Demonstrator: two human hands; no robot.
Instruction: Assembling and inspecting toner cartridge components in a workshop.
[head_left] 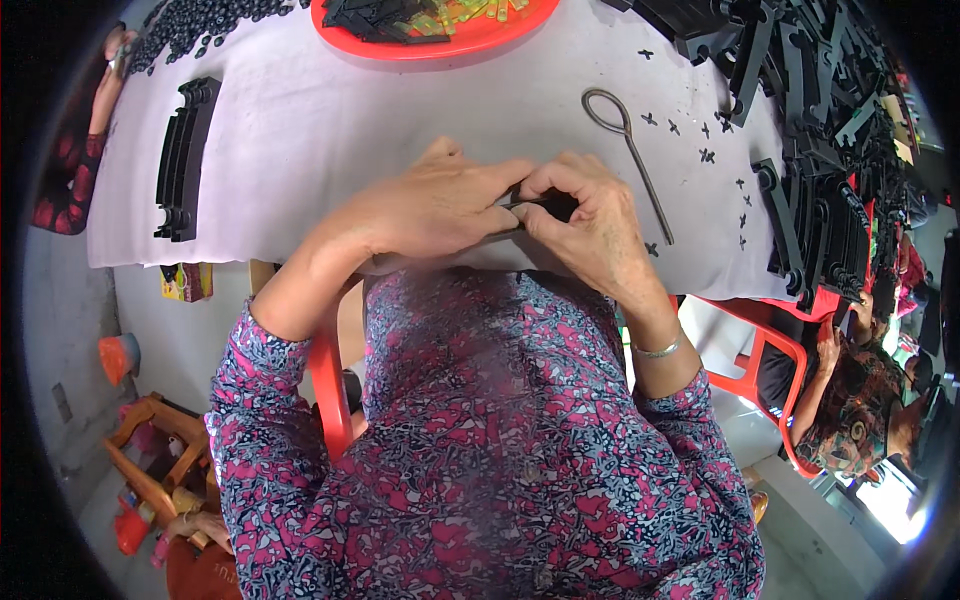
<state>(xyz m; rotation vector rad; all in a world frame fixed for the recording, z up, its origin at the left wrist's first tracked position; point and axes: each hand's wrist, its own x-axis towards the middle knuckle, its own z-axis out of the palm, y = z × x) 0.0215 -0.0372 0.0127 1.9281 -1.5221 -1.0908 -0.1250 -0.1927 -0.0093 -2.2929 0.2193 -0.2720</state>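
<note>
Frame centre: your right hand (597,222) pinches a dark part (562,208), mostly hidden, between thumb and forefinger. Your left hand (425,212) covers the part's left side; its closure is not discernible. Beyond, right of centre: looped metal rod (648,187). Top edge: red tray (425,50).

Cloth (290,130) leaves room leftward; looped rod (645,180) obstructs rightward.

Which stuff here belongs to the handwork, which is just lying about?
Likely the work:
- dark part, mostly hidden, in left hand and right hand
- long black piece
- black crosses
- black-part pile

Probably just about:
- wooden chair
- red plastic chair
</note>
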